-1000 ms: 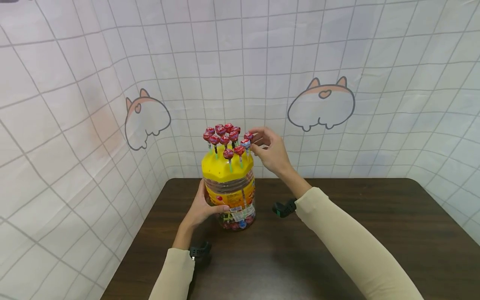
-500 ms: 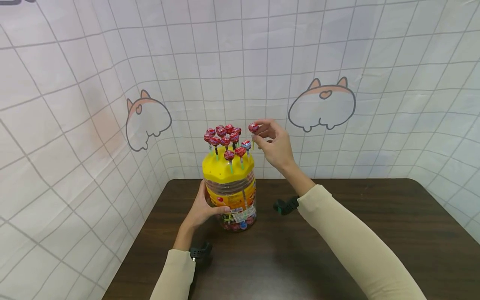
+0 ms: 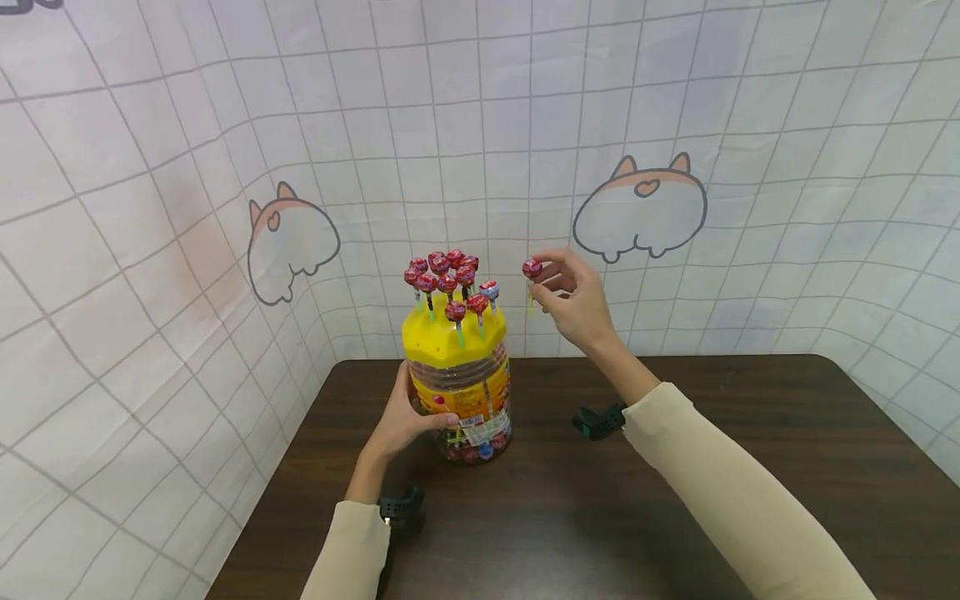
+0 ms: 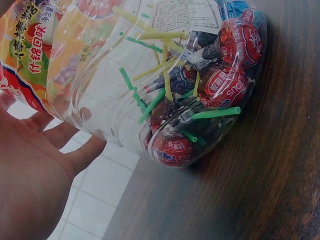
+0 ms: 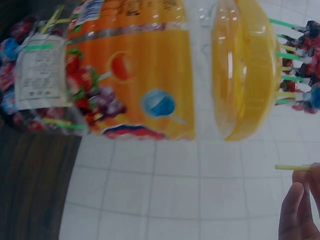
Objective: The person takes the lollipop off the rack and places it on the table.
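Head view, left to right: left hand [image 3: 401, 417] holds the jar [image 3: 468, 396] low on its left side, thumb across the front. Jar rests on the table [image 3: 712, 467], just right of that hand. Up from the left hand, yellow lid [image 3: 442, 342] carries upright red lollipops [image 3: 455, 311], plus a blue lollipop [image 3: 490, 289] on the side nearest the right hand [image 3: 579, 304]. Next over: separate lollipop [image 3: 532, 267] at the right fingertips, candy end up, yellow stick [image 5: 291, 167] pinched, apart from lid. Right hand is narrow on it, higher than the left.
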{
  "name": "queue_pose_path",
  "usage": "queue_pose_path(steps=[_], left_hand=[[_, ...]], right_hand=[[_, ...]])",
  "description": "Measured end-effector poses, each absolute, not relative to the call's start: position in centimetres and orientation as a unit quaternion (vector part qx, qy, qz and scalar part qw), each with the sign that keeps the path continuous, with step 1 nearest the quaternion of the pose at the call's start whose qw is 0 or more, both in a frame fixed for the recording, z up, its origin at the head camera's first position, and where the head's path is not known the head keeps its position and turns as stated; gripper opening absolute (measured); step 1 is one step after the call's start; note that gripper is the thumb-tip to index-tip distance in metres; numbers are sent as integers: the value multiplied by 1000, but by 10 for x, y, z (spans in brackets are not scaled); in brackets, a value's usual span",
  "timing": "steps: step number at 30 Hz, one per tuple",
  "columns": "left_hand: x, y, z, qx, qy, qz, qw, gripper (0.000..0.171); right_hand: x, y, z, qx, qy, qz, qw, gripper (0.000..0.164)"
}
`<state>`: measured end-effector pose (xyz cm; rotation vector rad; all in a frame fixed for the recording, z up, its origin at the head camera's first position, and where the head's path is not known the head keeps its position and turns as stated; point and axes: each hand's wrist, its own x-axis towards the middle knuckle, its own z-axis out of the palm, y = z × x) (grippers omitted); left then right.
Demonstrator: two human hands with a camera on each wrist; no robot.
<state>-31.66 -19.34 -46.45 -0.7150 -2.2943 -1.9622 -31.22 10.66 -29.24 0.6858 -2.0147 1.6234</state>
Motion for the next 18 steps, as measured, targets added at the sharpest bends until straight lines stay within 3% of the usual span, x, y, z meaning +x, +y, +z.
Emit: queue_pose_path(steps=[7, 18], left_hand=[[-317, -195, -466, -233, -740, -631, 24, 100], [-318, -195, -467, -236, -740, -630, 23, 100]], right_hand=[[-310, 122, -313, 225, -752, 584, 206, 39], [-335, 153, -377, 195, -756, 598, 182, 40]])
